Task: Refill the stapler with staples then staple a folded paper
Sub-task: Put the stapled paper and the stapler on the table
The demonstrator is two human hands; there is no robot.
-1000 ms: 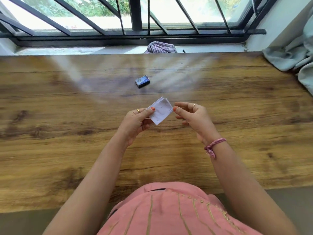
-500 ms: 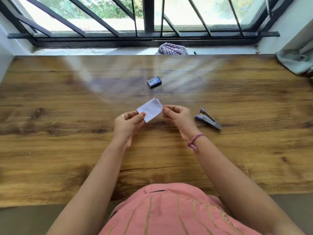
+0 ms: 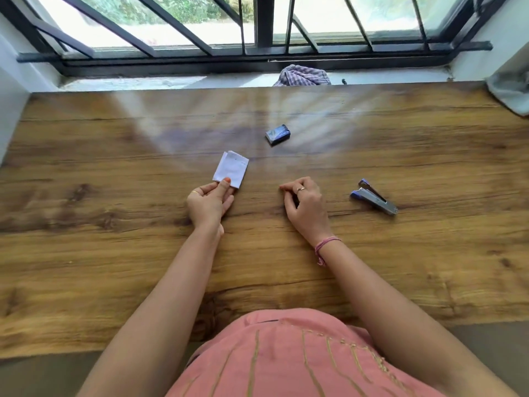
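A small folded white paper (image 3: pixel 232 168) lies low over the wooden table (image 3: pixel 114 253), left of centre. My left hand (image 3: pixel 210 200) pinches its near edge between thumb and fingers. My right hand (image 3: pixel 305 203) rests on the table to the right of the paper, fingers loosely curled and holding nothing. A blue and silver stapler (image 3: pixel 373 196) lies on the table to the right of my right hand, apart from it. A small blue staple box (image 3: pixel 278 134) sits further back, near the middle.
A checked cloth (image 3: pixel 305 75) lies on the window sill behind the table. Grey fabric (image 3: pixel 509 90) hangs over the far right corner. A barred window runs along the back edge.
My right hand has let go of the paper and dropped to the table. My left hand has carried the paper leftward and down toward the table.
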